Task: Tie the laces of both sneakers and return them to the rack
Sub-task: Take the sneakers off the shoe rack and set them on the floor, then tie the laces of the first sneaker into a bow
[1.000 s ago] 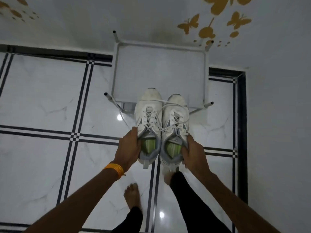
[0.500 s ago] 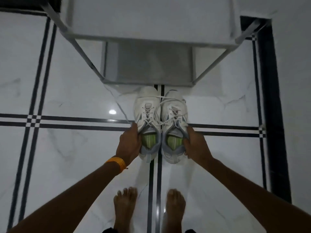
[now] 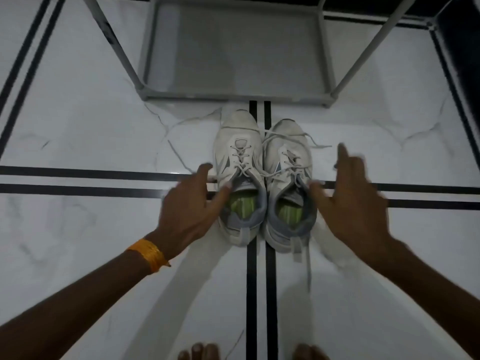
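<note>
White marble floor (image 3: 78, 131) with black inlay lines; on it, a pair of white sneakers (image 3: 262, 178) side by side, toes just short of the grey rack (image 3: 233, 94), laces (image 3: 272, 172) untied, one end trailing right and another back past the right heel. Left hand (image 3: 192, 206) spread open, thumb at the left shoe's collar, holding nothing; right hand (image 3: 355, 203) open wide beside the right shoe, fingers blurred, contact not discernible; bare toes (image 3: 200, 353) at bottom edge. Risk, as judged: loose ends crossing between the shoes may tangle or be tied across the pair, and the trailing end may be trodden on.
</note>
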